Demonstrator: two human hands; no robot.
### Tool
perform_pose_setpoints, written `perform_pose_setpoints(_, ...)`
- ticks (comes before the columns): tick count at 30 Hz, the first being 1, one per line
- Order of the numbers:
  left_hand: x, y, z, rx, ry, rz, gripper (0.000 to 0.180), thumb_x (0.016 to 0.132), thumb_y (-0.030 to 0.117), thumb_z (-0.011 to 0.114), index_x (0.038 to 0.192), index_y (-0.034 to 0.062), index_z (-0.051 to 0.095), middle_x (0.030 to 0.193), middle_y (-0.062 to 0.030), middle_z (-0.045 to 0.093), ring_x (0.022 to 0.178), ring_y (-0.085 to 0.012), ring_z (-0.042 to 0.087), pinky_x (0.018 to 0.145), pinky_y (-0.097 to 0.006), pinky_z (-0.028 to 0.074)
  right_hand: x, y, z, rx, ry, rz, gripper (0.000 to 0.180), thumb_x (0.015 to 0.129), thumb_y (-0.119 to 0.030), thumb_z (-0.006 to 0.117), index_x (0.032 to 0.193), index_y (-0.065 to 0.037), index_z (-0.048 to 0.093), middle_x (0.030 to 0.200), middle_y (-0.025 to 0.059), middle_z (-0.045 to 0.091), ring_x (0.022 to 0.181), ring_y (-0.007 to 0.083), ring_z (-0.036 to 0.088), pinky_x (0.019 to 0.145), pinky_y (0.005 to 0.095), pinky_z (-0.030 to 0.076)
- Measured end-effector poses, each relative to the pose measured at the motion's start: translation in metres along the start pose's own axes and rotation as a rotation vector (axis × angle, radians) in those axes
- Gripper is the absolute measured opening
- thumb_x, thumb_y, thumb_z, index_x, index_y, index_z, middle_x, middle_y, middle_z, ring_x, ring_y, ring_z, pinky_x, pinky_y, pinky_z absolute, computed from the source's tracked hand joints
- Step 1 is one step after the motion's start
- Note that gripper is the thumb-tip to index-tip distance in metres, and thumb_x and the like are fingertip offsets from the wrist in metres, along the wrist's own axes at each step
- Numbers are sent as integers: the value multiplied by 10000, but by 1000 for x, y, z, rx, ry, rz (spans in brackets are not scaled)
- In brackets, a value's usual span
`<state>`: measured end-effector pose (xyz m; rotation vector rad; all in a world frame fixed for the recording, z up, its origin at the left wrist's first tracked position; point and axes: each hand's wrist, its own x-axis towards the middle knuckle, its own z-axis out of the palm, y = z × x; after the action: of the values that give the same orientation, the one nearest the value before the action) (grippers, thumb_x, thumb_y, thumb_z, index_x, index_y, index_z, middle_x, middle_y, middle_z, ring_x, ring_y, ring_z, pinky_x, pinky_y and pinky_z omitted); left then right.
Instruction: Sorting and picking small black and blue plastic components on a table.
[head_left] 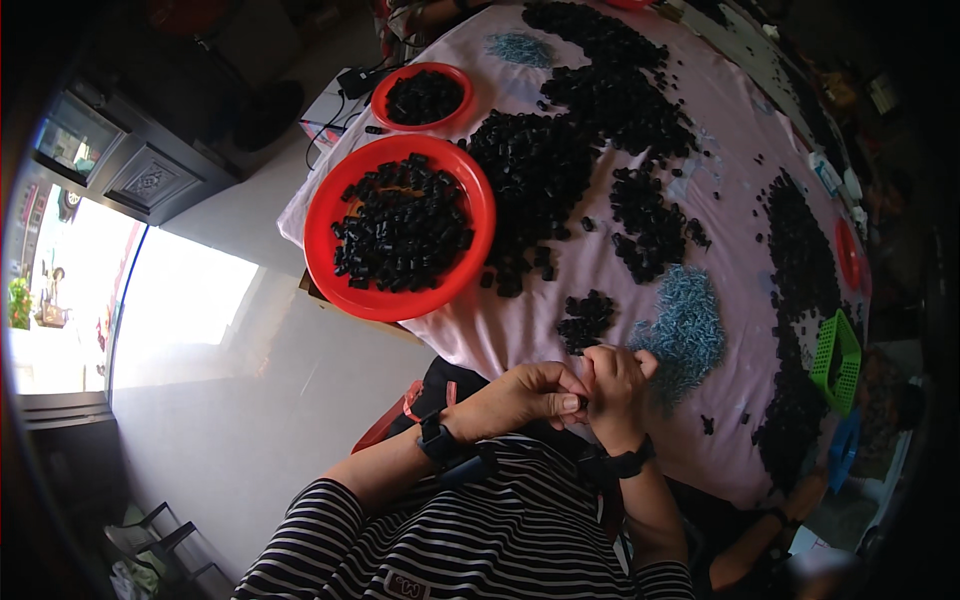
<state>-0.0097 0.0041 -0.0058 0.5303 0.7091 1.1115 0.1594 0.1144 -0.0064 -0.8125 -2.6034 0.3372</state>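
At the tabletop's (520,335) near edge, left hand (528,395) and right hand (612,385) met, fingers pinched narrow on something hidden, probably mid-assembly; pressing home seemed next.

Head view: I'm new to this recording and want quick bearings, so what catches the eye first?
A big red bowl heaped with small black pieces sits at the table's left edge, with a smaller red bowl behind it. Loose black pieces sprawl over the pink tablecloth, beside a pile of pale blue bits. At the near edge, the left hand and right hand meet, fingers pinched together.
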Motion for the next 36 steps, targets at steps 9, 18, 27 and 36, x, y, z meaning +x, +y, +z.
perform_pose_setpoints(9, 0, 1, -1, -37, 33, 6, 262, 1019, 183, 647, 1214, 9, 664, 1100, -55, 722, 976, -120, 684, 878, -268, 564, 4, -3, -9, -98, -58, -1, 107, 920, -142, 638, 1020, -124, 607, 1023, 38, 650, 983, 228, 620, 927, 437, 365)
perform_pose_setpoints(18, 0, 3, 1, 26, 55, 26, 264, 1024, 254, 652, 1153, 24, 659, 1005, -32, 727, 914, -96, 671, 819, -249, 533, 3, -7, -10, -113, -110, -6, 69, 951, -161, 590, 1002, -117, 572, 963, 46, 631, 947, 243, 612, 899, 426, 378)
perform_pose_setpoints(27, -3, 2, -2, -11, 57, 35, 254, 1020, 234, 656, 1167, 27, 670, 1025, -27, 721, 930, -100, 667, 838, -250, 538, -2, -3, -15, -14, -72, 43, 163, 862, -60, 681, 974, -100, 570, 940, 59, 633, 912, 253, 615, 888, 428, 373)
perform_pose_setpoints(36, 0, 0, -1, -37, 76, 40, 250, 1023, 158, 645, 1220, 5, 659, 1087, -45, 714, 976, -110, 670, 896, -268, 551, -6, -18, -47, 480, 57, 245, 227, 880, 10, 699, 1098, -47, 669, 1027, 104, 657, 910, 274, 610, 882, 388, 452)
